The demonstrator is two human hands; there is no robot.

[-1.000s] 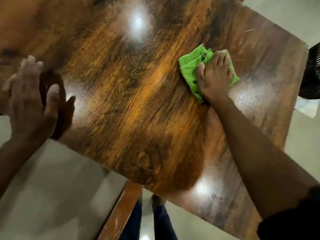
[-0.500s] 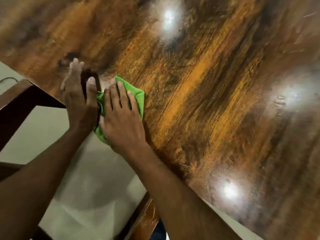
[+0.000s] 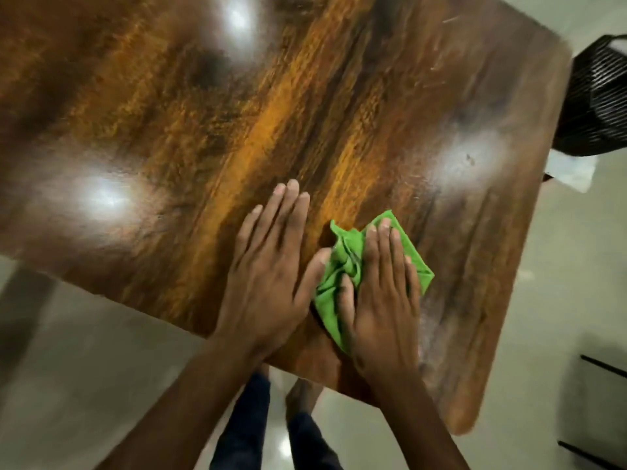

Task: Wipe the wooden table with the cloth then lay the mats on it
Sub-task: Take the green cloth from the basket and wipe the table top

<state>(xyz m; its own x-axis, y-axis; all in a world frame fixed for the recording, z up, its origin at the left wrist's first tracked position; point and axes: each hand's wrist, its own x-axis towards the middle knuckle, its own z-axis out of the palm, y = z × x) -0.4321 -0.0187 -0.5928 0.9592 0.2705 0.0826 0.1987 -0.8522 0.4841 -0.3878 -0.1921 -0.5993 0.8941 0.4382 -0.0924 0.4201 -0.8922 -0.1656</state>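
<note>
The glossy wooden table (image 3: 237, 113) fills most of the view, with ceiling lights mirrored in it. Near its front edge lies a crumpled green cloth (image 3: 342, 266). My right hand (image 3: 383, 296) presses flat on the cloth with straight fingers, covering its right half. Just left of it, my left hand (image 3: 271, 266) lies flat on the bare wood with fingers straight, its thumb touching the cloth's left side. No mats are in view.
A black slatted chair (image 3: 597, 103) stands beyond the table's right edge, with a white sheet (image 3: 570, 171) below it. Pale tiled floor (image 3: 84, 368) surrounds the table. My legs and feet show under the front edge.
Both hands and the cloth have shifted from the table's left edge to its front edge near the right. Earlier still, the right hand alone wiped far right while the left hovered.
</note>
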